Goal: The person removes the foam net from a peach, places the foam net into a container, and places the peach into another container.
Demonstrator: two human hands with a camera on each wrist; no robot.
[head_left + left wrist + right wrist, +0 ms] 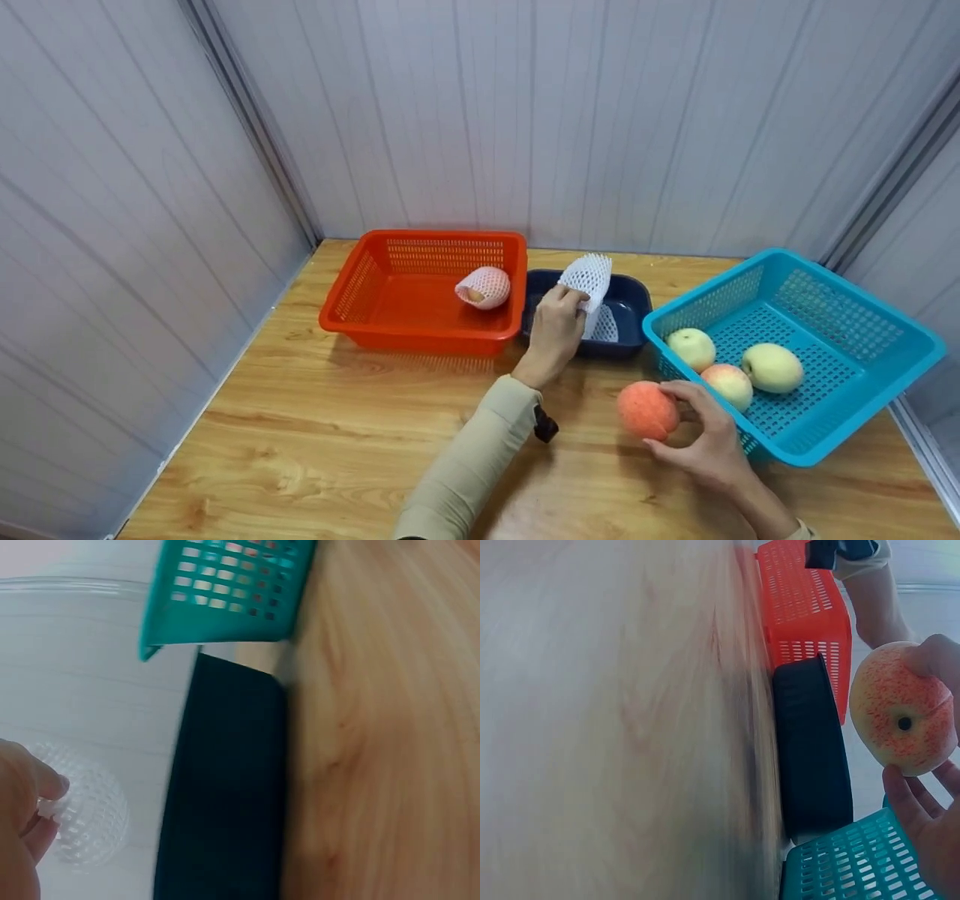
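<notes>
The left hand (pixel 555 328) pinches 1 net (pixel 589 274) near the back edge of the bench (pixel 300 450); the right hand (pixel 711 444) pinches 1 peach (pixel 645 410).

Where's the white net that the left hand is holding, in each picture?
Head: the white net is right of the middle, in the left hand.
Left wrist: it's at the lower left, pinched in the fingers.
Right wrist: you can't see it; the peach covers the end of the other arm.
Shared landmark: the dark tub shows in all three.
</notes>
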